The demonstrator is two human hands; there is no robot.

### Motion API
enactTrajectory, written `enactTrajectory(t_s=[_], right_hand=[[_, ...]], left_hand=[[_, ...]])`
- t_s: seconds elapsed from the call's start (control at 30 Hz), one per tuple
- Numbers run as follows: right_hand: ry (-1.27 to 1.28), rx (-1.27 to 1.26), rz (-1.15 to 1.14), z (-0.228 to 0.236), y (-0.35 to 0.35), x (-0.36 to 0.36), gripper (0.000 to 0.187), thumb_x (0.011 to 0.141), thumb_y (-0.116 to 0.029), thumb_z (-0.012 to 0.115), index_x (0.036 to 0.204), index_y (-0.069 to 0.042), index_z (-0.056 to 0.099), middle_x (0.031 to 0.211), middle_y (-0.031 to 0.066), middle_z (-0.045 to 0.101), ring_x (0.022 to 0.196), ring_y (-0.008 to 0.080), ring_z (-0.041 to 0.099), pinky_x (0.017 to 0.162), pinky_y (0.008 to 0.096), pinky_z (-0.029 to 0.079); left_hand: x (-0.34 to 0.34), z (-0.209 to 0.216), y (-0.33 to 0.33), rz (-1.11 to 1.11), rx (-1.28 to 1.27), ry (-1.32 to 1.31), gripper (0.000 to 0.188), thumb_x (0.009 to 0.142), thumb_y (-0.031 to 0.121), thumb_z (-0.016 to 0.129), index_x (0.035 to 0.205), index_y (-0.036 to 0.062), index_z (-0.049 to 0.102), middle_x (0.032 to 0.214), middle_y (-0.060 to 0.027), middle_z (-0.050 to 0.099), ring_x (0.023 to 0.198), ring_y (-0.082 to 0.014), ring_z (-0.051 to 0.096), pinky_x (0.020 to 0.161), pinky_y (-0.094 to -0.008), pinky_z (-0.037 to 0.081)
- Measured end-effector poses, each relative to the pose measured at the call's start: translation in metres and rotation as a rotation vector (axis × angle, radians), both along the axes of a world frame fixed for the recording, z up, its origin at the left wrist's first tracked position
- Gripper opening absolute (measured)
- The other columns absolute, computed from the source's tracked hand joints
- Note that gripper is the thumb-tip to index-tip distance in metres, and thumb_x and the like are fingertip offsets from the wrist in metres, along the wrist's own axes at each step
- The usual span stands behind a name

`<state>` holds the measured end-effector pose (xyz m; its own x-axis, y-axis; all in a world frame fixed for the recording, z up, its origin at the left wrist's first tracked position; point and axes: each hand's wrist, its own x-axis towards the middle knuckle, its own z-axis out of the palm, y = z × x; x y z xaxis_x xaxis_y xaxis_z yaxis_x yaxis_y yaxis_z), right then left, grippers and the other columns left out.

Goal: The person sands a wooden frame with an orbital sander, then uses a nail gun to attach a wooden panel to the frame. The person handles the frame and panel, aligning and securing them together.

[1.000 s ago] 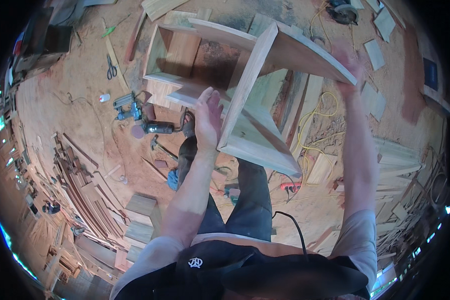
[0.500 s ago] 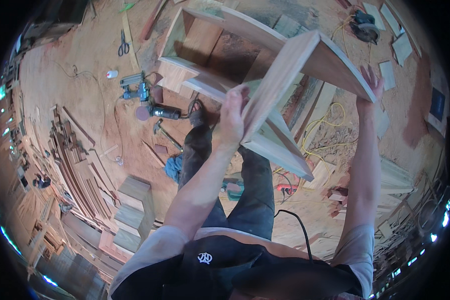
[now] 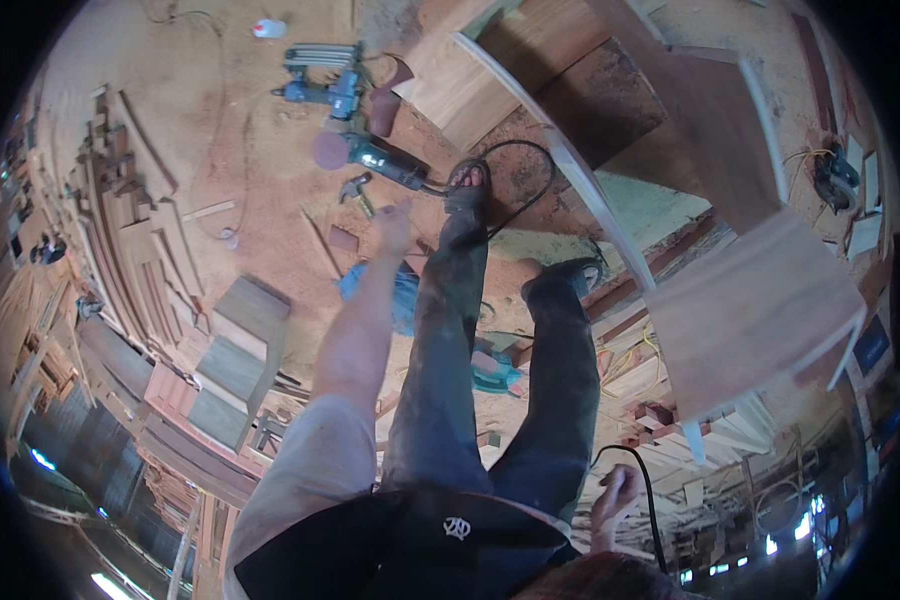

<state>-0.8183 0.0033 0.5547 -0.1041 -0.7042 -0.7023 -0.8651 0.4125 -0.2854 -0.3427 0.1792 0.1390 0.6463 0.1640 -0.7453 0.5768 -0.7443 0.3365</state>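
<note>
Left hand [image 3: 395, 218] out in front on a straight arm, fingers loosely spread, empty, hanging over the sawdust floor [image 3: 270, 200]; right hand [image 3: 618, 495] low by the hip, curled near a black cable [image 3: 652, 505], cannot tell if it grips it; both hands off the wooden cabinet frame [image 3: 730, 200], which sits up and to the right of the left hand, well apart from it, its pale board panel [image 3: 750, 320] tilted toward the camera and above the right hand; nearest the left hand: a hammer [image 3: 355, 192] just beyond its fingertips, a dark angle grinder [image 3: 370, 155] with a reddish disc, a grey-green nail gun [image 3: 325, 85] farther up; blue rag [image 3: 402, 298] under the forearm beside the left leg; teal sander [image 3: 490, 370] between the legs; sandalled feet [image 3: 467, 185] at the frame's near edge; small white bottle [image 3: 268, 28] with red cap at top; no readable labels, too small; stacked wood offcuts [image 3: 130, 260] along the left, a grey-green stepped block [image 3: 235, 360] near the left elbow.
</note>
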Motion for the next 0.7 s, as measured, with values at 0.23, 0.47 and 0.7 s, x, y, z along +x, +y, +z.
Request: enactTrajectory(t_s=[0.23,0.47,0.7], right_hand=[[-0.349,0.180,0.388,-0.081,0.007,0.172,0.023,0.089,-0.017,0.078,0.106,-0.003,0.071,0.092,0.0131,0.073,0.084,0.0301,0.073,0.074,0.0397,0.057],[-0.660,0.159,0.603,-0.204,0.010,0.292,0.045,0.084,-0.022,0.083,0.122,-0.004,0.066,0.121,0.0147,0.069,0.108,0.0346,0.068,0.089,0.0447,0.055],[-0.623,0.076,1.089,-0.171,0.010,0.375,0.097,0.084,-0.030,0.082,0.164,-0.019,0.028,0.154,0.0268,0.042,0.119,0.0449,0.063,0.097,0.0474,0.056]], left_hand=[[0.118,-0.229,0.074,0.235,-0.124,0.081,0.057,0.091,0.053,0.075,0.117,0.0028,0.068,0.102,-0.0091,0.068,0.090,-0.0210,0.064,0.082,-0.0371,0.053],[0.090,-0.124,0.033,0.514,-0.316,-0.100,0.042,0.094,0.028,0.073,0.127,0.0059,0.062,0.108,-0.0052,0.064,0.093,-0.0206,0.062,0.089,-0.0370,0.053],[0.025,0.162,-0.039,0.685,-0.802,0.235,0.059,0.084,0.037,0.072,0.128,0.0025,0.052,0.106,-0.0166,0.066,0.092,-0.0312,0.067,0.083,-0.0479,0.059]])
